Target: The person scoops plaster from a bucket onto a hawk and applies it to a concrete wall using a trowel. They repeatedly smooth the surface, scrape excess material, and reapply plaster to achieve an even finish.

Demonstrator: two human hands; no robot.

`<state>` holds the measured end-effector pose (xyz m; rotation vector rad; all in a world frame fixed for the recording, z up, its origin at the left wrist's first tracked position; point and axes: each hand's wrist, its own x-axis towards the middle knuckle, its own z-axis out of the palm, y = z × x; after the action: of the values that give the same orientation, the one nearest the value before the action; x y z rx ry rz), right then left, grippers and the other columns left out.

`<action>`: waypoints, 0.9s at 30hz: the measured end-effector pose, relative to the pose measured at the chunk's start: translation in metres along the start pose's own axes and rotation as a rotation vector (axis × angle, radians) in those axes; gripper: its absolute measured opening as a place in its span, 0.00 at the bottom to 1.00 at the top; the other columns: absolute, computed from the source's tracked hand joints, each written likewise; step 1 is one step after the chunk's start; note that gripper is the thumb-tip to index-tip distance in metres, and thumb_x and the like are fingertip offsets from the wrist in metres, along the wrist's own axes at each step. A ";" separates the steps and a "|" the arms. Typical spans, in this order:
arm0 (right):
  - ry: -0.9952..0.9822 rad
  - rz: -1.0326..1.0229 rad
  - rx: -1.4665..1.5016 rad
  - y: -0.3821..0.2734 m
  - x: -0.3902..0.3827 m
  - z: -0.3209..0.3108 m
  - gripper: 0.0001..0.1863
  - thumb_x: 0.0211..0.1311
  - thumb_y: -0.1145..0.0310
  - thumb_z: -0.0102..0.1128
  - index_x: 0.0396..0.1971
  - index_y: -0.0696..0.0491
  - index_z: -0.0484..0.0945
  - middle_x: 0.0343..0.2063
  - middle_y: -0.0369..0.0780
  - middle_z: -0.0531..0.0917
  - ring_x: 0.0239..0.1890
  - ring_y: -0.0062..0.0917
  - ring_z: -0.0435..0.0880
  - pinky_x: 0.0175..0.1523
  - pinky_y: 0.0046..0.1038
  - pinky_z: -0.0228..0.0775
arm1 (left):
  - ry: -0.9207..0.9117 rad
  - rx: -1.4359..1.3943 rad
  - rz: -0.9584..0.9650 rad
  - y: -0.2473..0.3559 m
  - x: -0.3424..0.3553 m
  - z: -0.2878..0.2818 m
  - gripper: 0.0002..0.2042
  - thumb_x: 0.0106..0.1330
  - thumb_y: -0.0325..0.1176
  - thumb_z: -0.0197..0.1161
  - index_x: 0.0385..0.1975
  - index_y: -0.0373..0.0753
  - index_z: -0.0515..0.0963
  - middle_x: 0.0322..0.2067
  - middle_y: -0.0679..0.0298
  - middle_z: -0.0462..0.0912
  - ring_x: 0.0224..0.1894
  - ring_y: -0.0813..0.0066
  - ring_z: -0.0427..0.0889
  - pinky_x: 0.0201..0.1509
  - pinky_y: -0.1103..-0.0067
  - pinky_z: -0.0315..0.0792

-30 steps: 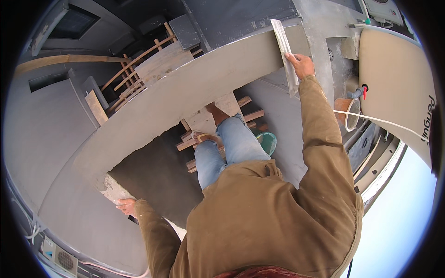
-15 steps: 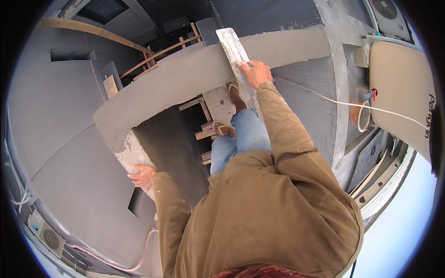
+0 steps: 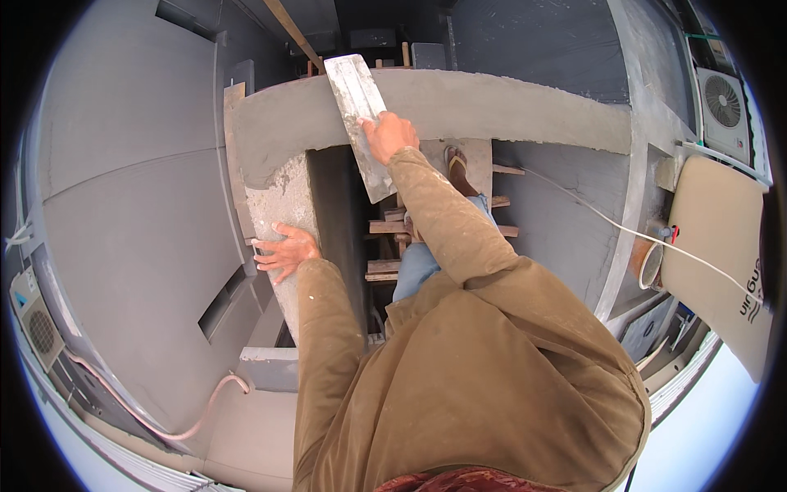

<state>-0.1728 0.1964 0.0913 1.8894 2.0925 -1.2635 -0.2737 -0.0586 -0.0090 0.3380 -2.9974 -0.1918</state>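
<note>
My right hand (image 3: 390, 135) is closed on a long, flat metal trowel (image 3: 344, 86) smeared with pale mortar, held across the grey plastered beam (image 3: 508, 111); I cannot tell whether its blade touches the surface. My left hand (image 3: 286, 248) lies open, fingers spread, on a rough, whitish concrete ledge (image 3: 279, 200) that runs down from the beam's left part. My sandalled foot (image 3: 455, 161) rests on a pale board (image 3: 479, 156) below the beam, beside a dark opening (image 3: 336, 205) with stacked wooden pieces (image 3: 389, 227) in it.
Grey walls (image 3: 131, 230) flank the opening. On the right are a beige tank (image 3: 713, 221) with a red-handled tap, a bucket (image 3: 646, 264), a white cord (image 3: 611, 220) and an outdoor unit (image 3: 723, 107). Another unit (image 3: 37, 320) and a pink pipe (image 3: 188, 426) are at lower left.
My right hand and the trowel have moved leftward along the beam. My left hand stays on the ledge, its fingers now spread wider. The whole view has swung round with my head.
</note>
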 end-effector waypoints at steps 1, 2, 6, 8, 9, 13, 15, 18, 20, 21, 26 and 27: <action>-0.012 -0.025 0.000 -0.015 -0.002 0.016 0.27 0.68 0.47 0.55 0.44 0.59 0.81 0.43 0.55 0.84 0.51 0.49 0.82 0.57 0.47 0.72 | -0.006 0.000 0.006 0.000 0.001 0.000 0.37 0.70 0.64 0.42 0.72 0.46 0.57 0.70 0.43 0.54 0.75 0.42 0.46 0.66 0.30 0.37; -0.031 -0.048 0.008 -0.029 -0.004 0.029 0.26 0.68 0.48 0.55 0.44 0.59 0.81 0.43 0.54 0.84 0.51 0.49 0.82 0.56 0.47 0.72 | -0.011 0.000 0.014 -0.001 0.002 0.001 0.37 0.70 0.64 0.42 0.72 0.44 0.57 0.70 0.42 0.54 0.75 0.41 0.46 0.66 0.30 0.37; -0.134 -0.123 0.060 -0.087 -0.019 0.074 0.24 0.68 0.50 0.57 0.43 0.59 0.82 0.42 0.54 0.85 0.51 0.48 0.83 0.55 0.46 0.73 | 0.054 0.016 0.009 -0.007 0.004 0.016 0.36 0.70 0.64 0.43 0.72 0.47 0.57 0.71 0.45 0.55 0.75 0.44 0.46 0.66 0.30 0.38; -0.205 -0.157 0.099 -0.118 -0.026 0.100 0.24 0.67 0.50 0.57 0.42 0.59 0.83 0.43 0.54 0.85 0.51 0.47 0.83 0.55 0.45 0.74 | 0.113 0.036 0.002 -0.009 0.006 0.026 0.36 0.70 0.64 0.43 0.72 0.49 0.58 0.71 0.46 0.55 0.76 0.45 0.47 0.66 0.30 0.38; -0.235 -0.160 0.124 -0.133 -0.026 0.113 0.24 0.67 0.50 0.58 0.42 0.59 0.83 0.44 0.54 0.85 0.51 0.47 0.83 0.55 0.44 0.74 | 0.105 0.058 0.001 -0.006 0.006 0.029 0.36 0.70 0.64 0.43 0.72 0.50 0.57 0.71 0.47 0.55 0.76 0.46 0.47 0.66 0.30 0.39; -0.356 -0.210 0.180 -0.155 -0.036 0.125 0.26 0.65 0.48 0.59 0.44 0.59 0.83 0.44 0.54 0.85 0.52 0.46 0.83 0.56 0.44 0.73 | 0.023 0.116 0.000 -0.005 0.004 0.020 0.35 0.70 0.62 0.44 0.73 0.51 0.56 0.71 0.48 0.54 0.76 0.47 0.46 0.67 0.31 0.39; -0.345 -0.258 0.243 -0.137 -0.039 0.091 0.29 0.63 0.47 0.61 0.47 0.61 0.82 0.44 0.54 0.85 0.53 0.46 0.83 0.57 0.43 0.73 | 0.019 0.087 0.002 -0.004 0.007 0.011 0.35 0.70 0.63 0.44 0.73 0.50 0.56 0.71 0.48 0.54 0.75 0.47 0.47 0.67 0.31 0.38; -0.150 -0.263 0.412 -0.047 0.006 0.040 0.31 0.62 0.47 0.62 0.49 0.63 0.81 0.41 0.56 0.86 0.46 0.43 0.86 0.53 0.35 0.75 | 0.035 0.011 -0.001 0.002 0.001 0.002 0.36 0.70 0.64 0.43 0.73 0.50 0.56 0.71 0.47 0.54 0.75 0.46 0.48 0.67 0.31 0.37; -0.094 -0.094 0.511 0.019 0.029 -0.026 0.30 0.63 0.47 0.64 0.46 0.63 0.83 0.25 0.44 0.84 0.22 0.24 0.82 0.28 0.29 0.75 | -0.046 0.014 -0.013 0.001 0.004 -0.006 0.37 0.71 0.62 0.42 0.74 0.47 0.53 0.72 0.44 0.50 0.76 0.43 0.43 0.67 0.31 0.36; -0.007 -0.083 0.473 0.059 0.043 -0.063 0.28 0.64 0.47 0.64 0.45 0.61 0.84 0.21 0.39 0.81 0.16 0.18 0.75 0.21 0.25 0.68 | -0.089 0.011 0.000 0.005 0.001 -0.014 0.37 0.71 0.62 0.41 0.74 0.46 0.52 0.72 0.42 0.50 0.76 0.42 0.42 0.67 0.31 0.35; 0.336 0.087 0.340 0.219 0.074 -0.203 0.32 0.58 0.45 0.68 0.42 0.65 0.84 0.17 0.38 0.78 0.12 0.20 0.71 0.18 0.27 0.62 | -0.104 0.018 -0.005 0.003 0.003 -0.015 0.37 0.71 0.62 0.41 0.74 0.45 0.51 0.72 0.41 0.49 0.76 0.42 0.41 0.68 0.31 0.34; 0.367 0.124 0.325 0.249 0.081 -0.218 0.33 0.58 0.44 0.68 0.41 0.65 0.85 0.16 0.38 0.78 0.12 0.21 0.72 0.18 0.28 0.62 | -0.108 0.020 0.000 0.003 0.003 -0.015 0.37 0.71 0.62 0.41 0.74 0.45 0.51 0.72 0.41 0.49 0.76 0.42 0.41 0.68 0.31 0.34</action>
<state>0.1198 0.3689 0.0626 2.5173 1.9704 -1.3870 -0.2755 -0.0577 0.0065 0.3403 -3.1076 -0.1852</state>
